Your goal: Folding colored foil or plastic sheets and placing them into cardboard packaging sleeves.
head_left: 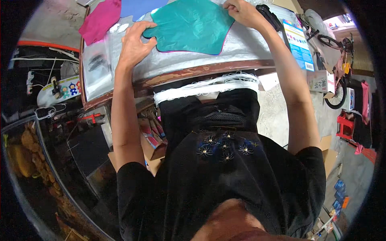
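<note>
Two hands touching teal sheet, silver-covered table, bicycle at right

Clutter on both sides of me.
Off to my left I see a white skateboard with colourful cartoon figures; on my right, a blue-and-white package sits by the table edge, and farther out are a bicycle, a red stool and a pink cloth.
</note>
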The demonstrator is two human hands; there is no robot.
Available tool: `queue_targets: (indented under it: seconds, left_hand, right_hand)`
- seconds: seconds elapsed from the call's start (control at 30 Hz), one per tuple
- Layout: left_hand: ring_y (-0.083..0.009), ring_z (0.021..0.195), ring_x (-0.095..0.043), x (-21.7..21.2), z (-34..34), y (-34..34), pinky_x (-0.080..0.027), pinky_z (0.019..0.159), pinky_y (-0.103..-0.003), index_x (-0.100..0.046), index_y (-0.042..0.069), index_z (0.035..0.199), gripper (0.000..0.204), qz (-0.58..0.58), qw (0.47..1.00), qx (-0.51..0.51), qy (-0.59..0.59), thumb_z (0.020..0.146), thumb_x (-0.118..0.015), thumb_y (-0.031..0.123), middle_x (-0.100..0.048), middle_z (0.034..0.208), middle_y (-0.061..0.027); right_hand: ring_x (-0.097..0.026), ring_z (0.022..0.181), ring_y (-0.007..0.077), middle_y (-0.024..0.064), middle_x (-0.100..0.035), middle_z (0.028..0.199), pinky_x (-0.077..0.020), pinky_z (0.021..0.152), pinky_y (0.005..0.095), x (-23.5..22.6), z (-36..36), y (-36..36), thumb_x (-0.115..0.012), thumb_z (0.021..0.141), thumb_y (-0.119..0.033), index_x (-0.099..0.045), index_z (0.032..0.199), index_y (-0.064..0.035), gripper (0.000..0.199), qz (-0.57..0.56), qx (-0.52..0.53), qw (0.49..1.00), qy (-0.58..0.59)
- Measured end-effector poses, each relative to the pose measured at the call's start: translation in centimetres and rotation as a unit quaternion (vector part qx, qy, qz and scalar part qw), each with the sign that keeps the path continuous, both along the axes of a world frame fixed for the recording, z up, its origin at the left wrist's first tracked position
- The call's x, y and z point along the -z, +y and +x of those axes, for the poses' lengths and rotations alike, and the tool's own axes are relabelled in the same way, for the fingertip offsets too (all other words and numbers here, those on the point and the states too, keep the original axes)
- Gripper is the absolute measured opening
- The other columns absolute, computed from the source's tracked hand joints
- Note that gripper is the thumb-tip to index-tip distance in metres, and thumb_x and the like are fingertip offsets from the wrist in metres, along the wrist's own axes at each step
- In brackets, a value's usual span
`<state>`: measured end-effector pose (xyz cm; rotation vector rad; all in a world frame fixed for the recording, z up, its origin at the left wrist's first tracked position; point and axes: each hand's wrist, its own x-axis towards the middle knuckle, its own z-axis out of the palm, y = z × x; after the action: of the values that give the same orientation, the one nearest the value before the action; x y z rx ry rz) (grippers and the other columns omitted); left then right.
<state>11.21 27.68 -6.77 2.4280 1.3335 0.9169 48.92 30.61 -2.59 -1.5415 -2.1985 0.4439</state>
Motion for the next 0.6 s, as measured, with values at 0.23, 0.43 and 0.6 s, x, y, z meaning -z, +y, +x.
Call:
queue_targets:
  seconds: [0.23,0.43,0.6]
  left_hand:
    - [-0.0328,0.112,-0.057,0.0,-0.3,-0.5,-0.044,0.098,-0.049,-0.068,0.019,0.116,0.039,-0.001,1.000,-0.013,0.005,0.077,-0.068,0.021,-0.065,0.124,-0.0032]
    - [-0.0324,0.114,-0.057,0.2,-0.3,-0.2,-0.044,0.099,-0.047,-0.068,0.020,0.117,0.039,0.014,1.000,-0.008,0.006,0.078,-0.068,0.021,-0.065,0.124,-0.0032]
    - [-0.0324,0.114,-0.057,0.2,-0.1,-0.2,-0.045,0.099,-0.045,-0.068,0.020,0.117,0.039,0.012,1.000,0.008,-0.007,0.078,-0.068,0.020,-0.065,0.123,-0.0034]
  right_hand:
    - [-0.065,0.099,0.0403,0.0241,-0.068,0.100,-0.0525,0.090,0.0439,-1.5,0.4,-3.1,-0.059,0.080,-0.006,-0.067,0.109,0.0017,0.031,0.052,-0.058,0.995,-0.066]
    - [-0.058,0.111,0.0415,0.0239,-0.062,0.111,-0.0470,0.100,0.0446,-0.9,0.4,-4.4,-0.061,0.077,-0.008,-0.063,0.116,0.0002,0.040,0.049,-0.050,0.995,-0.071]
    - [-0.065,0.101,0.0338,0.0176,-0.067,0.104,-0.0511,0.092,0.0418,1.1,1.4,-4.4,-0.071,0.081,-0.018,-0.069,0.106,-0.0010,0.031,0.178,-0.090,0.974,-0.102]
